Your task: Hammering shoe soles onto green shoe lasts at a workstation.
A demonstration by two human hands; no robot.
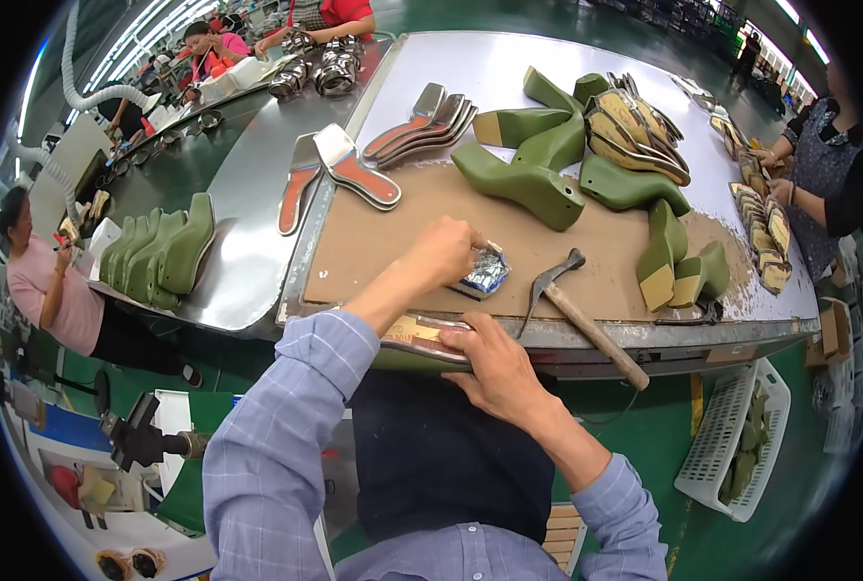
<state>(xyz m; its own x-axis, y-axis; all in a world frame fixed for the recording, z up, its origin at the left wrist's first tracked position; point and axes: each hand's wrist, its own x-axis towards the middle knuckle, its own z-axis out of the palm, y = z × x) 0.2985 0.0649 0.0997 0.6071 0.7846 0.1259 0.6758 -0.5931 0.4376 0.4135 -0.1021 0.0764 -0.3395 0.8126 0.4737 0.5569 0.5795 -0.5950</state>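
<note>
My left hand (443, 252) reaches over the work table, its fingers curled at the edge of a small silver-and-blue foil-lined box (487, 271). Whatever its fingertips may hold is hidden. Close to my body, at the table's front edge, my right hand (497, 368) grips a green shoe last (422, 360) lying sole up. An insole with a yellowish patch (417, 334) covers that sole, and my right thumb presses on it. To the right of the box, a hammer (591, 334) with a wooden handle lies across the table edge, its dark head on the brown board.
Green shoe lasts (538, 184) lie jumbled farther back beside stacked insoles (635, 131). More insoles (354, 169) rest at the left. Lasts (165, 252) stand on the metal bench (247, 223). A white basket (741, 445) sits right. Co-workers (833, 165) work around the tables.
</note>
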